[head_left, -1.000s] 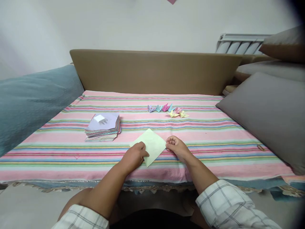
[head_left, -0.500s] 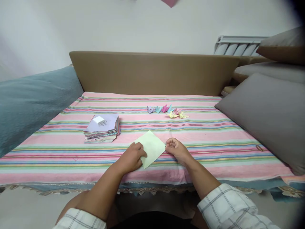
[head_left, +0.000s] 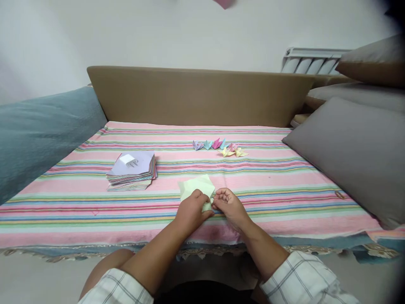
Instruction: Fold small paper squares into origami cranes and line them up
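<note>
A pale green square of paper [head_left: 196,184] lies in front of me on the striped cloth, partly hidden under my fingers. My left hand [head_left: 193,208] rests over its lower part, fingers bent and gripping the sheet. Close beside it, my right hand [head_left: 228,206] pinches the paper's right corner between thumb and fingertips. The sheet's near edge looks bent up between the two hands, though the fingers cover most of that part.
To the left stands a stack of coloured paper squares [head_left: 134,169] with a small white plug-like block [head_left: 128,160] on top. Several folded paper cranes [head_left: 218,146] sit beyond the sheet. A grey pillow [head_left: 344,156] leans at right, a blue cushion [head_left: 47,135] at left.
My left hand has moved right across the sheet, close to my right hand. The paper has turned, and its right corner is now drawn in between the hands.
</note>
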A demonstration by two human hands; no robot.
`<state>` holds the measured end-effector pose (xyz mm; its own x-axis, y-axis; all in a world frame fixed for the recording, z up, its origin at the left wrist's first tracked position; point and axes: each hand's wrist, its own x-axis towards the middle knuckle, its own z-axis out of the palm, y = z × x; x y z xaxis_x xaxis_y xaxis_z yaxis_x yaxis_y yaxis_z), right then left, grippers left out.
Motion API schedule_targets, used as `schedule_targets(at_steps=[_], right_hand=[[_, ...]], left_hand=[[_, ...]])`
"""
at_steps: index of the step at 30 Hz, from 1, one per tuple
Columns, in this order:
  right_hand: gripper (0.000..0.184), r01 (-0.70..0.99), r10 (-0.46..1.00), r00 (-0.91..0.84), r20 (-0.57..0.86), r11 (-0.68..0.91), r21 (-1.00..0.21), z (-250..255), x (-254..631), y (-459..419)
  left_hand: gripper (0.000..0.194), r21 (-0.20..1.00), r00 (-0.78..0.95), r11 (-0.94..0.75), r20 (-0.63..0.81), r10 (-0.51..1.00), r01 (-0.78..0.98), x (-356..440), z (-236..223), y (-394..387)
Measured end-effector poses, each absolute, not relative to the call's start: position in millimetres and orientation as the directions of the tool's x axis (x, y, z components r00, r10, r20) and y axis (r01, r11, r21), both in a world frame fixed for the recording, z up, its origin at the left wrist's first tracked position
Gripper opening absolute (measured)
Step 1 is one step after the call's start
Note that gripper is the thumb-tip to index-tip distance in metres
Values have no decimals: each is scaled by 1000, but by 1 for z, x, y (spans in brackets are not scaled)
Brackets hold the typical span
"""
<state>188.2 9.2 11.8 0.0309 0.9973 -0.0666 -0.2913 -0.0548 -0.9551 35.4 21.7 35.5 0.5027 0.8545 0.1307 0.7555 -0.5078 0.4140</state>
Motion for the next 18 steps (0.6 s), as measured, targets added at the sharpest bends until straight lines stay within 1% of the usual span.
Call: schedule_targets(at_steps=[4, 9, 13, 15, 17, 18], right_hand=[[31, -295, 998, 30, -63, -51, -954, 11, 186, 10], [26, -342, 993, 44, -107, -86, -936, 5, 184, 12], [24, -314, 993, 47, -112, -91, -945, 2, 185, 12], [22, -221, 995, 74, -70, -52, -974, 5, 188, 12], [17, -33, 992, 117, 40, 44, -998, 9, 192, 13], [15, 76, 987, 120, 111, 103, -992, 12, 193, 13]], left_hand=[[34, 450, 513, -484, 66, 856, 751, 32, 42, 25], [25, 470, 408, -399, 88, 909, 787, 37, 40, 31], [19, 541, 390, -366, 74, 918, 757, 39, 35, 37], [16, 582, 380, -346, 67, 923, 736, 38, 35, 40], [17, 611, 374, -331, 61, 925, 719, 36, 36, 41], [17, 622, 374, -327, 58, 926, 712, 35, 37, 42]])
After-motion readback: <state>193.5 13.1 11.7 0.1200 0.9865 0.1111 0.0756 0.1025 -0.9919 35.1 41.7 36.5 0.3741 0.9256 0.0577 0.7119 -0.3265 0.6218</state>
